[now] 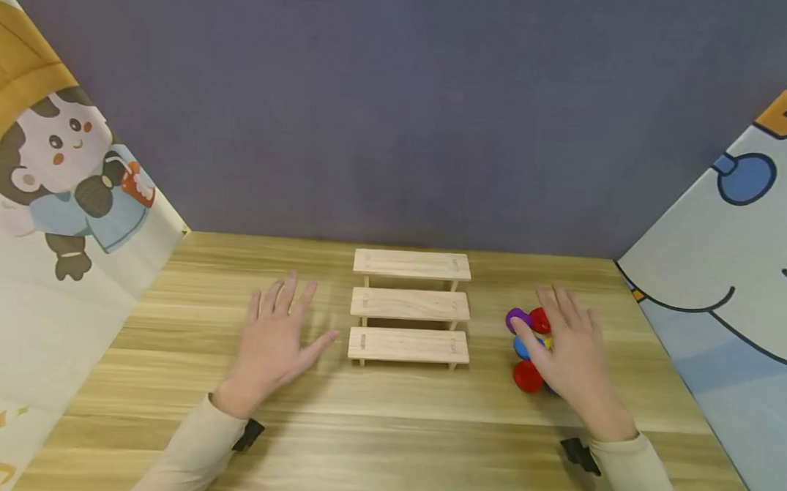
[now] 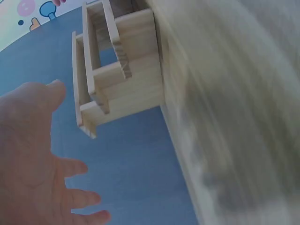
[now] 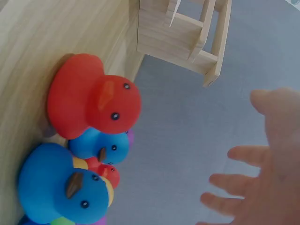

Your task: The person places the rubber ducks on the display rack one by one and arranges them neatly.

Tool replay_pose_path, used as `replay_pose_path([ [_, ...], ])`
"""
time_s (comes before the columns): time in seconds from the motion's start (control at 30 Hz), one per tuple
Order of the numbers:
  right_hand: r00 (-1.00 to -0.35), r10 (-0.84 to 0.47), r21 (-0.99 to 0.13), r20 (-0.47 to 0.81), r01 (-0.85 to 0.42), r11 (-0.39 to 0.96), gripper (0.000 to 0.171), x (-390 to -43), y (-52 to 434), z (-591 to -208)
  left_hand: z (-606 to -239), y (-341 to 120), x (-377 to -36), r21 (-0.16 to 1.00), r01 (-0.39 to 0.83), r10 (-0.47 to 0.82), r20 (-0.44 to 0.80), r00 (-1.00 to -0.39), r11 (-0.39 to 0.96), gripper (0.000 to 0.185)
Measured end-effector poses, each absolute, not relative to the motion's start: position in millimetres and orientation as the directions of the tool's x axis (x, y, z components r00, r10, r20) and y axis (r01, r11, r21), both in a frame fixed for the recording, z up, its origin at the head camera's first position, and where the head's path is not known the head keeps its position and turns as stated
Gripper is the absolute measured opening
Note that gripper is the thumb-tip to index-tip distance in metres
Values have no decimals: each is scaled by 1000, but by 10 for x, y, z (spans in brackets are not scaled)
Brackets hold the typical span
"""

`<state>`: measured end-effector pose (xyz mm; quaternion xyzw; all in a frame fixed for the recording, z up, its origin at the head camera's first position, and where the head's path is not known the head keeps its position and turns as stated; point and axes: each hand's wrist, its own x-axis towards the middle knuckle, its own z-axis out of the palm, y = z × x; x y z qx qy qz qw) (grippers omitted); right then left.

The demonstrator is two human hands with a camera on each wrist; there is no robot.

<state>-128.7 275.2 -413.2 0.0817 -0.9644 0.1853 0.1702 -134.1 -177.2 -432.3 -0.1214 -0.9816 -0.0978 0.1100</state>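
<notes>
Left hand (image 1: 270,343): hovering above the desk (image 1: 392,436) toward its left edge, spreading its fingers, released.
Right hand (image 1: 576,352): hovering toward the right edge, extending its fingers, released.
Toy ducks (image 1: 528,376): clustering between stand and right edge, the right hand partly covering them from above.
Wooden stand (image 1: 410,305): standing near the far edge's middle, showing three steps.

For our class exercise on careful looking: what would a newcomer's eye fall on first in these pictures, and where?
The brightly coloured toy ducks, clustered on the wooden table near the right hand, would probably stand out first. Next comes the pale three-tiered wooden rack, standing between that hand and the left hand. The cartoon figure on the left wall is also striking.
</notes>
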Motion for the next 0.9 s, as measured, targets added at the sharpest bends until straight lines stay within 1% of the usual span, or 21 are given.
replay_pose_path([
  [0.1,-903,-92,-367,419,-261,893,65,-1277,2780,-4140,-4378,-1727,-1341,215,273,222,234,-947,938,93],
  [0.2,-895,-62,-442,443,-278,853,60,-1262,2834,-4152,-4402,-1695,-1345,281,293,238,215,-947,914,93],
  [0.33,-895,11,-534,446,-256,806,58,-1229,2955,-4202,-4416,-1650,-1375,365,321,266,192,-945,874,89],
  [0.5,-881,91,-594,463,-233,770,51,-1218,3118,-4305,-4441,-1596,-1438,471,315,273,157,-949,824,85],
  [0.6,-881,128,-622,456,-212,753,47,-1198,3223,-4352,-4457,-1563,-1500,533,293,264,133,-955,794,84],
  [0.73,-878,163,-642,450,-191,743,41,-1167,3360,-4403,-4492,-1510,-1596,590,289,264,131,-956,754,82],
  [0.9,-883,156,-644,443,-192,740,33,-1137,3491,-4442,-4525,-1454,-1662,642,297,261,154,-953,707,78],
])
